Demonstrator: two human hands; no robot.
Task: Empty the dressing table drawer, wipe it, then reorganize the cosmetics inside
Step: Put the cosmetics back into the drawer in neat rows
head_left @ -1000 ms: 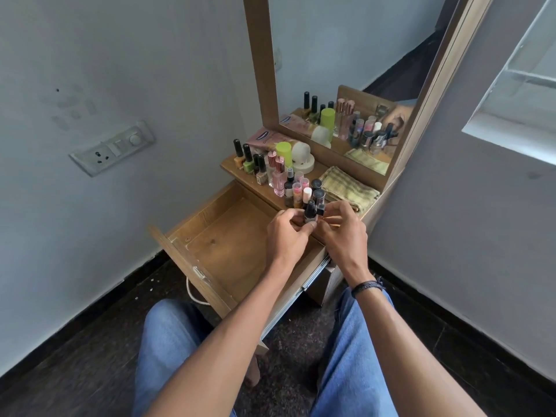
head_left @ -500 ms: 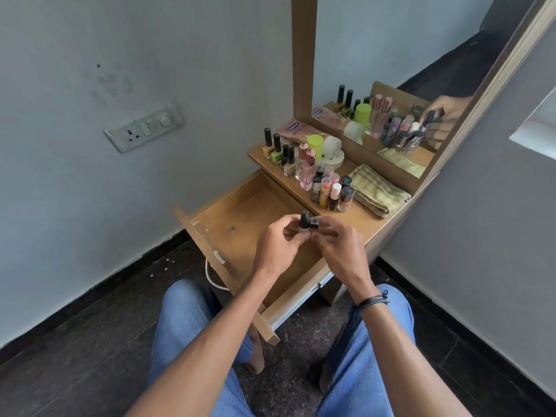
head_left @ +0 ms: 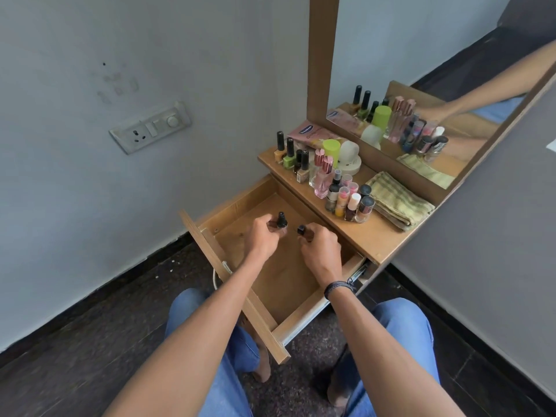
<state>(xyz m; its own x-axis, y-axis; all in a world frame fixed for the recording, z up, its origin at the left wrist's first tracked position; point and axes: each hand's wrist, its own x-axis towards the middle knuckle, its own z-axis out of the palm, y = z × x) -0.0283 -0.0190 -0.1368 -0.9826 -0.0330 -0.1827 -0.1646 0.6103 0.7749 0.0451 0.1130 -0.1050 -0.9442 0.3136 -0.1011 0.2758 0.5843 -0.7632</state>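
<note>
The wooden drawer (head_left: 228,203) stands pulled out, its brown floor bare. Over it my left hand (head_left: 261,236) grips a small dark nail polish bottle (head_left: 71,219) upright by its body, black cap up. My right hand (head_left: 320,251) holds a second small bottle (head_left: 302,230), black cap pointing left, close beside the first. On the dressing table top (head_left: 370,233) stand several nail polish bottles (head_left: 350,198), pink perfume bottles (head_left: 323,176), a green-capped container (head_left: 331,149) and a white jar (head_left: 350,159).
A folded green striped cloth (head_left: 397,200) lies on the table top at the right. The mirror (head_left: 421,70) rises behind the cosmetics. A switchboard (head_left: 150,127) sits on the left wall. My knees in blue jeans (head_left: 403,332) are under the drawer front (head_left: 240,296).
Both hands came away from the cluster on the table top, each with a bottle, moved down over the drawer and separated. The camera view shifted left.
</note>
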